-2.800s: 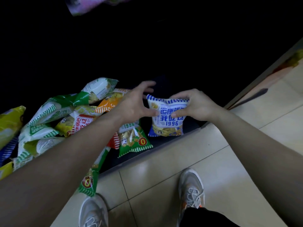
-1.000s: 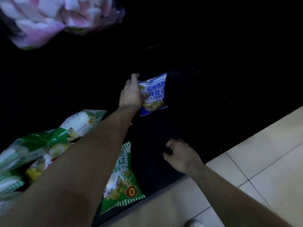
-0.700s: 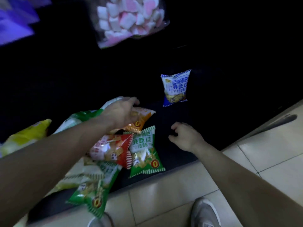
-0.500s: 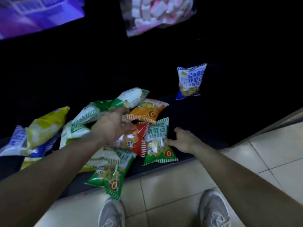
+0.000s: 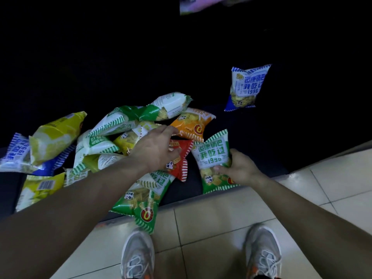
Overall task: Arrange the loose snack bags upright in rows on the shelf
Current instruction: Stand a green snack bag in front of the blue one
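A blue-and-white snack bag (image 5: 246, 87) stands upright at the back right of the dark shelf (image 5: 261, 150). A loose pile of green, yellow, orange and red bags lies at the left. My right hand (image 5: 238, 168) grips the lower right side of a green-and-white bag (image 5: 213, 156) near the shelf's front edge. My left hand (image 5: 157, 149) rests on a red bag (image 5: 181, 164), fingers curled onto it, beside an orange bag (image 5: 192, 122). Another green bag (image 5: 143, 200) hangs over the front edge.
Beige floor tiles (image 5: 217, 224) lie in front of the shelf, with my two grey shoes (image 5: 136, 256) on them. A pink packet (image 5: 201, 5) shows at the top edge. Yellow bags (image 5: 54, 133) and a blue bag (image 5: 16, 154) lie at the far left.
My right hand has closed on the green-and-white bag at the front. My left hand has shifted right onto the red bag. The view has tilted down slightly.
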`<action>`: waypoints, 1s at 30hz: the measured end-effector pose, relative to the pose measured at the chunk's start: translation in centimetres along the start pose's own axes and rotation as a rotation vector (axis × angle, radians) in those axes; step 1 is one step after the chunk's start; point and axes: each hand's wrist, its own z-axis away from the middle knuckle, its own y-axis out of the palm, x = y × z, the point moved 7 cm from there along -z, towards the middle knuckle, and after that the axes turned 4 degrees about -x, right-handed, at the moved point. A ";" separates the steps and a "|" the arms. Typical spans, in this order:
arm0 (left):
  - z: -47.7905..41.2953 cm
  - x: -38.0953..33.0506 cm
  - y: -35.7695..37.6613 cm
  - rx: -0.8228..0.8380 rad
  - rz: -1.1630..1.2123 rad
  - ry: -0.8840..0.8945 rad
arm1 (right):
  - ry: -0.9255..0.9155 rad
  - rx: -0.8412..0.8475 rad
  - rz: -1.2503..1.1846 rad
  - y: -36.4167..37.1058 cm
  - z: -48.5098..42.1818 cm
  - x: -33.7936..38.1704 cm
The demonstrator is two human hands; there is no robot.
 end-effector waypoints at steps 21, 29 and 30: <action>-5.6 -11.6 3.0 0.033 0.391 0.016 | -0.154 -0.214 -0.151 -8.6 2.4 -3.7; -13.9 -13.6 1.2 -0.144 0.299 0.005 | -0.123 -0.370 0.115 -12.7 1.3 -5.5; -15.2 -13.8 1.3 -0.167 0.301 0.001 | -0.102 -0.356 0.141 -12.7 1.0 -5.7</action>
